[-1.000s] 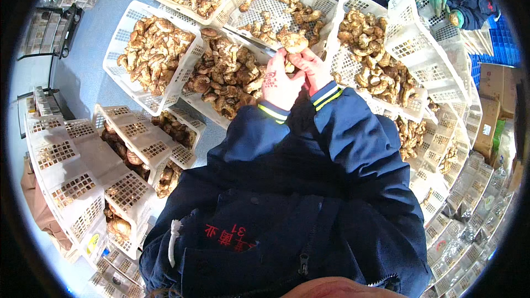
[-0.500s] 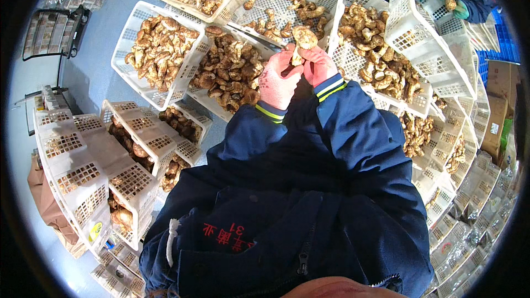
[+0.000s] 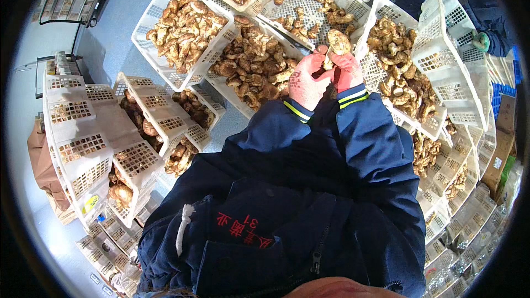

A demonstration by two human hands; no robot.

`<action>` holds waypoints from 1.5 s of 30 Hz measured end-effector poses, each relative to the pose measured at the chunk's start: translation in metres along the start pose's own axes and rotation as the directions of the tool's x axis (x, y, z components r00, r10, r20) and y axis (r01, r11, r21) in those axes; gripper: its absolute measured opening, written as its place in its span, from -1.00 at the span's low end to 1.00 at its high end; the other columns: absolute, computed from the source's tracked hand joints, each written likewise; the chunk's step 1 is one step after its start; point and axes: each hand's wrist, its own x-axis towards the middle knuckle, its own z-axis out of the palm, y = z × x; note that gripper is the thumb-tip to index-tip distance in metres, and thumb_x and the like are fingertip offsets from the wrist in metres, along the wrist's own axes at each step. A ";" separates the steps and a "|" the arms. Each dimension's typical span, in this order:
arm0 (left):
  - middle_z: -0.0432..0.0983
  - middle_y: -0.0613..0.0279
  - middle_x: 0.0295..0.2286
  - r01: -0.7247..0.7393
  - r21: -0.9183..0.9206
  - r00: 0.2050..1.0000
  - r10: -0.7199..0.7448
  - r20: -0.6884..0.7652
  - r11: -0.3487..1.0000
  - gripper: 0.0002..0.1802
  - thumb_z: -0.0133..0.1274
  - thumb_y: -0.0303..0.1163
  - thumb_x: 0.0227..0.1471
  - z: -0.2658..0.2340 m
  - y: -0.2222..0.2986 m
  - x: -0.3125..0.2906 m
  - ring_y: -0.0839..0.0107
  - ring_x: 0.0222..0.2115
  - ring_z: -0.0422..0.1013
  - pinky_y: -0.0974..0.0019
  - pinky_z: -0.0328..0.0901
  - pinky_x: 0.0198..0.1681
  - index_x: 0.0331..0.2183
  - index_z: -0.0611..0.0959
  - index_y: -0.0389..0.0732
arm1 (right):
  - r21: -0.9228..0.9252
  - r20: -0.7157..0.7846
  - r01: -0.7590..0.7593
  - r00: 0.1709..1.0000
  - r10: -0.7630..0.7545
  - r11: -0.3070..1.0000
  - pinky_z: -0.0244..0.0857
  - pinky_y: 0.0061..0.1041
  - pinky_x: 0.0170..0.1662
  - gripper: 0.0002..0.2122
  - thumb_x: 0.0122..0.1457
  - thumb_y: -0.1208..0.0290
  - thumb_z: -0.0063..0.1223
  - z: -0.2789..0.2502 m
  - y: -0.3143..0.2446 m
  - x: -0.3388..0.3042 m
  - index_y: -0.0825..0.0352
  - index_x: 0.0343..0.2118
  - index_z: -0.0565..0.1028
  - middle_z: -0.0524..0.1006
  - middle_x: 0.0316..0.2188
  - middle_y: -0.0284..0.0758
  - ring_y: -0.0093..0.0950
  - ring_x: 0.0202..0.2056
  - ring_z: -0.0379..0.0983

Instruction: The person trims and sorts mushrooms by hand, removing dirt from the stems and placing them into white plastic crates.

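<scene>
A brown-capped mushroom [image 3: 338, 43] with a pale stem is held up in front of me, cap on top. My right hand [image 3: 349, 73], in a pink glove, grips it from the right with closed fingers. My left hand [image 3: 308, 85], in a matching glove, curls in from the left, its thumb and fingertips meeting at the stem. A thin dark strip [image 3: 295, 43] runs by my left fingertips; I cannot tell whether it is held. Beneath my left hand stands a crate of brown mushrooms [image 3: 256, 60]; a sparsely filled crate [image 3: 306, 8] lies beyond.
More mushrooms fill a crate [image 3: 187, 36] at the left and another [image 3: 400, 66] at the right. A tilted white crate [image 3: 450, 55] rises beside that one. Stacked crates [image 3: 83, 138] stand at the lower left. A co-worker's gloved hand [image 3: 481, 41] shows at the upper right.
My view has turned, so crates and hands appear farther right. Both hands still hold the mushroom, now tilted a little differently. The co-worker's hands have moved apart.
</scene>
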 end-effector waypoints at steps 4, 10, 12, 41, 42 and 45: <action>0.46 0.18 -0.39 0.029 0.061 0.999 -0.026 -0.039 0.998 -0.61 0.17 -0.56 -0.28 -0.004 0.001 0.002 0.44 -0.34 0.40 0.43 0.28 -0.22 -0.30 0.45 -0.34 | -0.116 -0.205 0.138 0.966 -0.160 0.984 0.38 -0.38 -0.24 -0.76 0.08 0.56 -0.15 0.031 0.010 0.001 0.45 -0.17 0.32 0.46 -0.33 -0.21 -0.38 -0.27 0.41; 0.47 0.20 -0.39 -0.070 0.056 0.997 0.072 -0.026 0.996 -0.59 0.17 -0.56 -0.27 0.000 -0.019 0.003 0.46 -0.34 0.39 0.45 0.28 -0.23 -0.28 0.44 -0.34 | -0.120 -0.254 0.024 0.966 -0.054 0.993 0.43 -0.21 -0.46 -0.85 0.02 0.52 -0.16 0.038 0.002 -0.001 0.50 -0.41 0.37 0.37 -0.54 -0.32 -0.35 -0.48 0.38; 0.47 0.20 -0.39 -0.071 0.075 0.997 0.073 -0.023 0.995 -0.59 0.17 -0.56 -0.27 0.002 -0.010 0.002 0.46 -0.34 0.39 0.44 0.28 -0.23 -0.27 0.44 -0.34 | -0.102 -0.286 0.027 0.957 -0.056 0.994 0.44 -0.32 -0.42 -0.82 -0.01 0.51 -0.19 0.050 -0.006 -0.006 0.54 -0.40 0.37 0.36 -0.57 -0.32 -0.37 -0.51 0.37; 0.47 0.22 -0.42 0.408 -0.321 0.911 -0.355 0.210 0.855 -0.74 -0.07 -0.52 -0.06 -0.026 0.017 0.010 0.53 -0.49 0.40 0.54 0.28 -0.46 -0.24 0.42 -0.32 | -0.201 -0.037 0.038 0.998 -0.047 0.979 0.26 -0.44 -0.13 -0.56 0.09 0.30 -0.09 0.029 0.001 0.007 0.41 0.00 0.20 0.39 -0.19 -0.21 -0.37 -0.20 0.36; 0.48 0.22 -0.42 0.492 -0.366 0.868 -0.414 0.273 0.790 -0.76 -0.09 -0.50 -0.03 -0.031 0.019 0.011 0.52 -0.50 0.41 0.53 0.29 -0.47 -0.24 0.43 -0.32 | -0.221 -0.093 0.022 0.995 -0.044 0.975 0.21 -0.53 -0.11 -0.57 0.07 0.37 -0.07 0.034 0.002 0.003 0.43 -0.01 0.21 0.42 -0.20 -0.23 -0.44 -0.19 0.35; 0.49 0.27 -0.43 0.482 -0.300 0.865 -0.392 0.314 0.823 -0.77 -0.04 -0.40 -0.03 -0.036 0.013 0.015 0.55 -0.55 0.41 0.55 0.27 -0.56 -0.27 0.45 -0.27 | -0.234 -0.003 -0.009 1.000 0.009 0.972 0.21 -0.53 -0.11 -0.55 0.07 0.36 -0.07 0.034 -0.004 0.003 0.43 0.01 0.18 0.40 -0.18 -0.20 -0.44 -0.19 0.35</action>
